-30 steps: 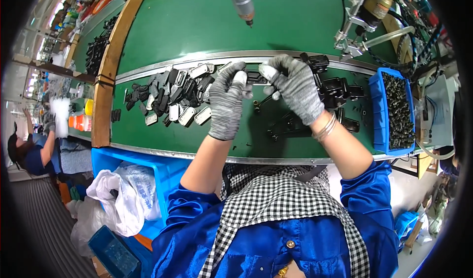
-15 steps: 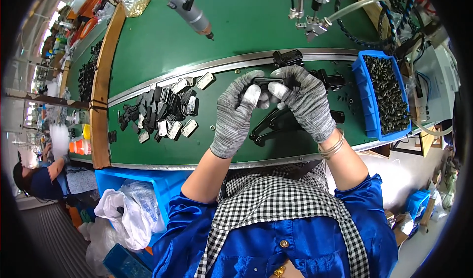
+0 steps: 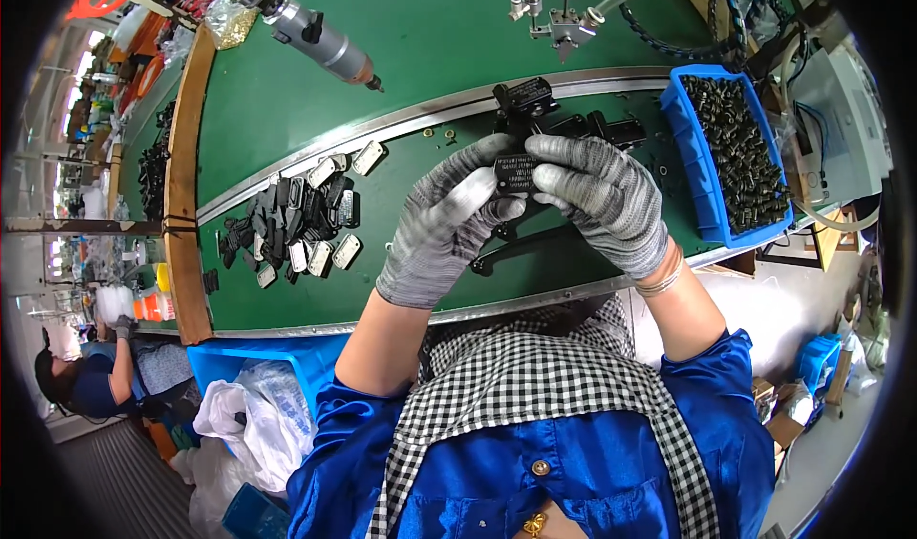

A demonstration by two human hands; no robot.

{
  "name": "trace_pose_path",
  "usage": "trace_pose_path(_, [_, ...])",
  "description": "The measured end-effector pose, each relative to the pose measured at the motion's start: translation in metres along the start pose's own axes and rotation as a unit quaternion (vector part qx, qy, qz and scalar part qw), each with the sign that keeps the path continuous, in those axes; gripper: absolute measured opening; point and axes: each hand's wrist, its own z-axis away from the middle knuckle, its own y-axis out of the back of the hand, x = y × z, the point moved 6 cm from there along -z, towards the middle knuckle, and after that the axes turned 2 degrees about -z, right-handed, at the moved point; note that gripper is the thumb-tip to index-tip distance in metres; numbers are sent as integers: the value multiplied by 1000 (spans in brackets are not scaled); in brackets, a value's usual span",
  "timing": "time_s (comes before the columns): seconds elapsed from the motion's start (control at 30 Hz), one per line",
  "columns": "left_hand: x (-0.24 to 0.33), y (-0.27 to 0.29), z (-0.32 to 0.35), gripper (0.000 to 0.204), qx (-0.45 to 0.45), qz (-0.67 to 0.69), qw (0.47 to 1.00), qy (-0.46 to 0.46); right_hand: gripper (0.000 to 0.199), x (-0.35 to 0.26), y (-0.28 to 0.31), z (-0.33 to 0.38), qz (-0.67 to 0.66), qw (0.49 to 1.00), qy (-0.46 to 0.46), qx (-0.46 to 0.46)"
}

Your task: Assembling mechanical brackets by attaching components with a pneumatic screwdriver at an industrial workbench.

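Both my hands wear grey knit gloves and meet over the green belt. My left hand (image 3: 441,228) and my right hand (image 3: 604,200) pinch a small flat black plate (image 3: 515,172) between their fingertips, over a black lever-shaped part (image 3: 535,243) that lies on the belt. More black assembled parts (image 3: 573,123) lie just beyond my fingers. To the left a pile of small black and silver-faced plates (image 3: 296,219) is spread on the belt.
A blue bin (image 3: 712,200) full of dark small parts stands at the right. A hanging power screwdriver (image 3: 320,37) and a fixed tool head (image 3: 559,28) are above the far belt (image 3: 430,32). Another person (image 3: 91,377) sits at lower left. White plastic bags (image 3: 253,424) hang beside my seat.
My hands have drawn closer together and now hold the small plate between the fingertips. The view has shifted, so the plate pile sits further left.
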Motion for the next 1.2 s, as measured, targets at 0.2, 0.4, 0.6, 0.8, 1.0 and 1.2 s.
trace_pose_path(0.2, [-6, 0, -3, 30, 72, -221, 972, -28, 38, 13, 11, 22, -226, 942, -235, 80])
trace_pose_path(0.4, [-17, -9, -11, 29, 75, -254, 963, -50, 45, 29, 27, 35, -318, 854, -401, 98])
trace_pose_path(0.6, [-20, -23, -11, 26, 34, -401, 912, -79, 37, 3, 31, 14, 22, 973, -216, -75])
trace_pose_path(0.8, [-31, 5, -9, 25, 80, -428, 892, -125, 30, 31, 45, 9, -143, 931, -336, 3])
trace_pose_path(1.0, [-43, 17, -19, 30, 88, -758, 608, -219, 24, 92, 34, -8, -115, 880, -461, -3])
trace_pose_path(1.2, [-59, 33, -21, 27, 83, -808, 547, -204, 23, 92, 19, -18, 73, 949, -295, -82])
